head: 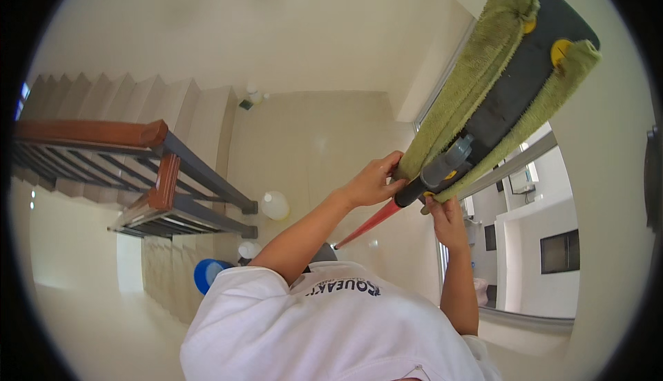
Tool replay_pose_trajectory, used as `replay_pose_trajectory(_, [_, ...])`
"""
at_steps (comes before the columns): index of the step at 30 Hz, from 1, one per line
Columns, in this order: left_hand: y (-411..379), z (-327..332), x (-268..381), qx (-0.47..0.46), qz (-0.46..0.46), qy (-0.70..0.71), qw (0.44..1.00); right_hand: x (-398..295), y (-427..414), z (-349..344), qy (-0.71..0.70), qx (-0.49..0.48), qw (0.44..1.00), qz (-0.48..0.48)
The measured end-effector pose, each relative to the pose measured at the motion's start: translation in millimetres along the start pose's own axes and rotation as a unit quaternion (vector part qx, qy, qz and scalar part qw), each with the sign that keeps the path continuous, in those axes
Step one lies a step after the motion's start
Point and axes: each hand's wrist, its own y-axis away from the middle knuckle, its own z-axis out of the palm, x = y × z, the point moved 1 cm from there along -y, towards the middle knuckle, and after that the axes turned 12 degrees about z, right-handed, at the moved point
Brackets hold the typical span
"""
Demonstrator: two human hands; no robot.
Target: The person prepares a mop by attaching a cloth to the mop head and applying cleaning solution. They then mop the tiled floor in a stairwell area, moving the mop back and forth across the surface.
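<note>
A flat mop stands head-up before me, its dark mop plate [505,91] slanting to the upper right. A green microfibre cloth [466,78] wraps over the plate's two long edges, with yellow discs beside its folds. Below the grey swivel joint [448,159], the red mop pole [366,224] runs down towards my body. My left hand [374,180] grips the cloth's near end beside the black pole socket, thumb against the socket. With thumb and fingers, my right hand [446,220] pinches the cloth's near corner on the other side.
On the left are a staircase [207,117] and a railing with a wooden handrail [88,131]. A white rounded container [275,205] and a blue bucket [203,276] stand on the floor below. A framed glass opening [549,324] on the right shows another room.
</note>
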Motion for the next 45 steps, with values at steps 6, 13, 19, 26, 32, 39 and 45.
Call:
replay_pose_trajectory(6, [-12.5, -26.9, -4.8, 0.08, -0.034, -0.044, 0.995, 3.2, -52.7, 1.9, -0.112, -0.092, 0.989, 0.02])
replay_pose_trajectory(13, [-29.8, -94.9, -61.3, 0.208, -0.118, -0.173, 0.955, -10.0, -170.5, 61.3, 0.126, -0.111, 0.985, -0.029])
replay_pose_trajectory(19, [-63.9, -174.8, -116.6, 0.297, -0.111, -0.238, 0.918, -21.2, -279.3, 142.9, 0.127, 0.036, 0.988, -0.085])
replay_pose_trajectory(26, [-104.2, -289.6, -155.3, 0.414, -0.1, -0.24, 0.872, -67.8, -407.1, 221.1, 0.11, -0.022, 0.978, -0.178])
replay_pose_trajectory(32, [-125.6, -387.0, -217.9, 0.471, -0.012, -0.186, 0.862, -69.0, -537.4, 259.8, 0.054, -0.348, 0.917, -0.186])
replay_pose_trajectory(39, [-146.3, -479.2, -256.9, 0.541, -0.13, -0.108, 0.824, -84.8, -660.0, 334.2, 0.115, -0.477, 0.843, -0.22])
replay_pose_trajectory(45, [-117.9, -474.0, -281.0, 0.578, -0.133, -0.2, 0.78, -34.9, -681.9, 378.8, -0.013, -0.46, 0.864, -0.205])
